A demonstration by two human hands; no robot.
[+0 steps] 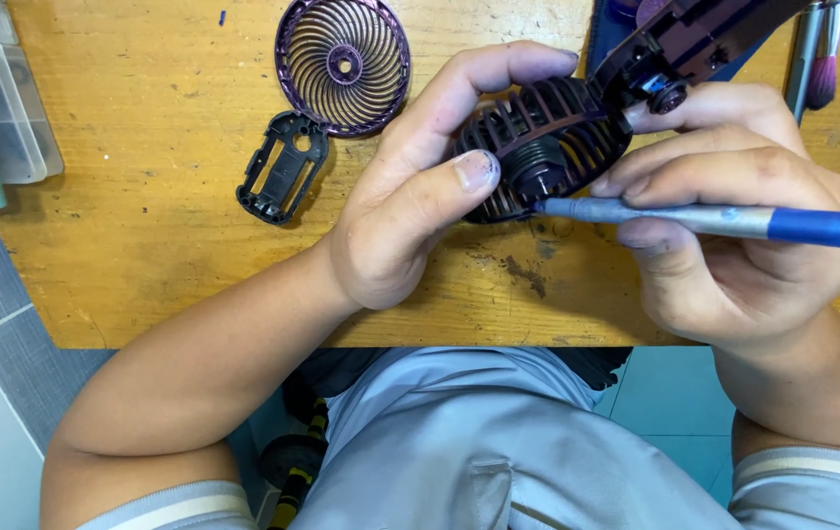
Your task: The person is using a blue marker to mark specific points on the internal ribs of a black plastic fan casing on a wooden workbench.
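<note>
Pointing left: screwdriver (pixel 705 218), lying level

Dark purple spiral-ribbed grille (pixel 342 65), black bracket (pixel 282 169), blue-grey screwdriver (pixel 724 222), scuffed yellow-brown table (pixel 145 196).

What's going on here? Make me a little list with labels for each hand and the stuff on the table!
Left hand: grips the dark purple fan housing, thumb across its front.
Right hand: holds a blue screwdriver, tip at the housing's hub.
Round grille: lies flat on the wooden table, apart from the hands.
Black plastic frame: lies just below the grille.
Brushes: at the table's top right edge.
</note>
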